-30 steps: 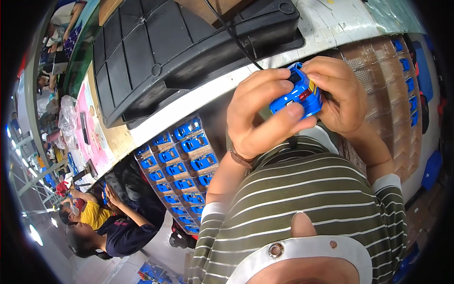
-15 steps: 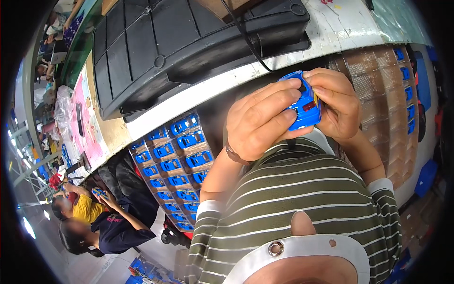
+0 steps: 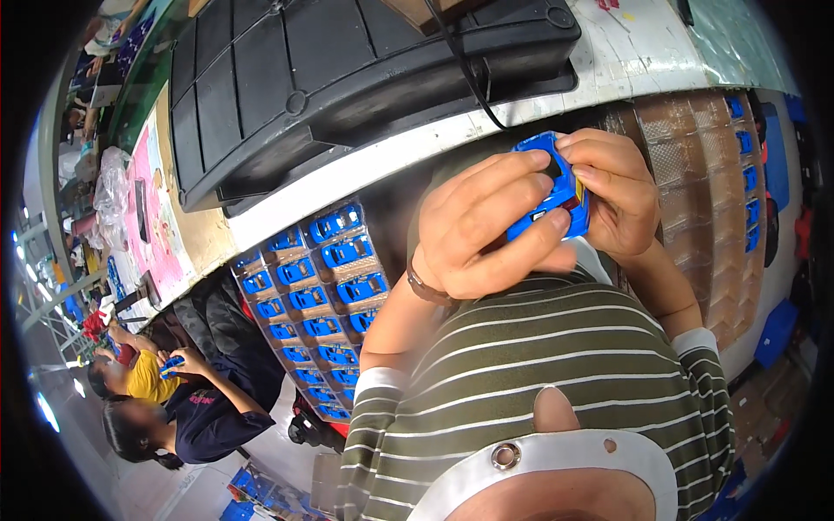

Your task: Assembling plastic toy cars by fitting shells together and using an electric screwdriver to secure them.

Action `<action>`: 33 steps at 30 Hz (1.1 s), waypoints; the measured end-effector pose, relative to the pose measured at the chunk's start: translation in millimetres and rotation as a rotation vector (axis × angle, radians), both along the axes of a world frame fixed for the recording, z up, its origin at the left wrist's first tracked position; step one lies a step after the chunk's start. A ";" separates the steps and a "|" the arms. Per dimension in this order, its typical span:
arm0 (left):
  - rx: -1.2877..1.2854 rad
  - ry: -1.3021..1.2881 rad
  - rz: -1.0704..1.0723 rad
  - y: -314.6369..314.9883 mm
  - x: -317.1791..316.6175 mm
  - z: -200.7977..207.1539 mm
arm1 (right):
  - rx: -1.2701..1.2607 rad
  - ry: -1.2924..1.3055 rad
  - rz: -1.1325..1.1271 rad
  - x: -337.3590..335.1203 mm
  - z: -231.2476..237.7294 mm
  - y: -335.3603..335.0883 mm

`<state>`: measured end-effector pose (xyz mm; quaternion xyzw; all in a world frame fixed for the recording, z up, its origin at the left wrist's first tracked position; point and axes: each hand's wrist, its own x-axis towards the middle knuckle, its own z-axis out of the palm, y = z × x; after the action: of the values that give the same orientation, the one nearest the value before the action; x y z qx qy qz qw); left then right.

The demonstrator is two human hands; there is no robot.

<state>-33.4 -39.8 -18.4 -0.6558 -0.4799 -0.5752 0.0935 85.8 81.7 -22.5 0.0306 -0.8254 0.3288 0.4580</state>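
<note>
Across the far side, a white bench [image 3: 638,52] bore a large black bin [image 3: 261,87]. Just short of its edge, a blue toy car [image 3: 566,191] sat between both hands, its near end toward the striped shirt [image 3: 556,347]. Bent fingers and thumb of the left hand [image 3: 486,217] gripped its left side, while the right hand [image 3: 617,187] pinched its right side with curled fingers.

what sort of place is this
Probably a toy factory workshop: the left hand and right hand hold a blue toy car, similar cars sit in rows, and a co-worker holds something blue.
</note>
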 end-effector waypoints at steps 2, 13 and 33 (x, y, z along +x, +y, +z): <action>-0.133 -0.158 -0.062 -2.5 -5.5 8.7 | 0.029 -0.010 -0.017 -1.6 1.5 1.3; -0.239 -0.502 -0.157 -45.0 -16.0 32.2 | -0.011 -0.261 0.150 5.3 19.4 -23.3; 0.259 -1.178 0.927 -381.1 -329.8 8.1 | -0.162 -0.607 0.293 -16.8 12.4 -50.8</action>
<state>-363.2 -420.8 -10.3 0.0446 -0.6056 -0.7838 0.1301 69.0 30.8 -10.1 0.0135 -0.8820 0.4496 0.1406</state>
